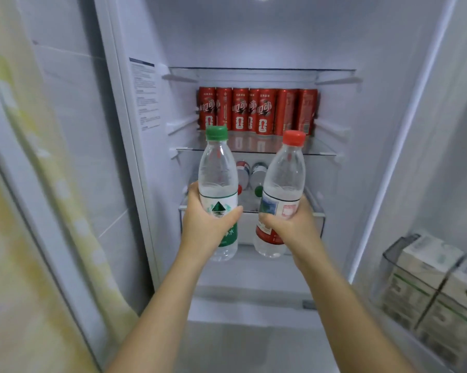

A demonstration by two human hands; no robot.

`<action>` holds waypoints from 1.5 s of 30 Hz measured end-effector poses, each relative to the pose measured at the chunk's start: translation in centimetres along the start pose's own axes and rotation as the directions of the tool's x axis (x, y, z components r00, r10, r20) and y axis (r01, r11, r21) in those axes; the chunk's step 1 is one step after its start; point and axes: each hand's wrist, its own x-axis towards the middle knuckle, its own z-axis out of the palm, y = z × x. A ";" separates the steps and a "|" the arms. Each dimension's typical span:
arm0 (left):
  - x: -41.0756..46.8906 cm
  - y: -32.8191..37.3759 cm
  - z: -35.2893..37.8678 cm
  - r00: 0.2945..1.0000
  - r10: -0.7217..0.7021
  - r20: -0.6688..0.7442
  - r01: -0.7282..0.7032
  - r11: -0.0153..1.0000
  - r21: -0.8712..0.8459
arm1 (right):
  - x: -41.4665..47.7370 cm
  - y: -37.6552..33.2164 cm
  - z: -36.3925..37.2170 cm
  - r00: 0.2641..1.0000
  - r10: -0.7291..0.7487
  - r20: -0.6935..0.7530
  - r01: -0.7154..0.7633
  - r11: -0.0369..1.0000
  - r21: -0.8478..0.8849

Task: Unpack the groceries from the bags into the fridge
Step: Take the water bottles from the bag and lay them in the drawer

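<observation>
Fridge (pixel 254 36) open. Left grip (pixel 208 224) wrapped round green-cap bottle (pixel 218 168), right grip (pixel 291 224) round red-cap bottle (pixel 285 173), both roughly upright at the fridge front, near each other, not touching. Red cans (pixel 256 111) line the glass shelf (pixel 321 150) behind; cartons (pixel 428 286) sit in the door bin (pixel 388 254).

A clear plastic water bottle with a green screw cap (pixel 218 170) is shown, its label white above, green below, marked with a dark green triangle. A clear plastic water bottle with a red screw cap (pixel 285 179) is labelled in white and red, with a blue panel. The row of tall red metal cans (pixel 256 111) is lettered in white. Pale cardboard cartons (pixel 420 289) are lined with thin green stripes. A blurred cloth (pixel 25 197) is washed yellow and white.
</observation>
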 end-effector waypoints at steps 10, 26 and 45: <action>3.1 -8.7 2.6 0.978 -0.182 0.105 0.181 0.983 0.022 | 3.2 7.1 2.0 0.983 0.170 -0.072 -0.175 0.982 -0.076; 4.6 -16.7 5.3 0.924 -0.261 0.279 0.243 0.965 0.097 | 3.4 14.8 3.6 0.942 0.299 -0.151 -0.317 0.942 -0.111; 7.1 -14.8 4.6 0.962 -0.206 0.178 0.122 0.910 0.396 | 6.3 11.3 0.9 0.964 0.244 -0.105 -0.265 0.913 -0.311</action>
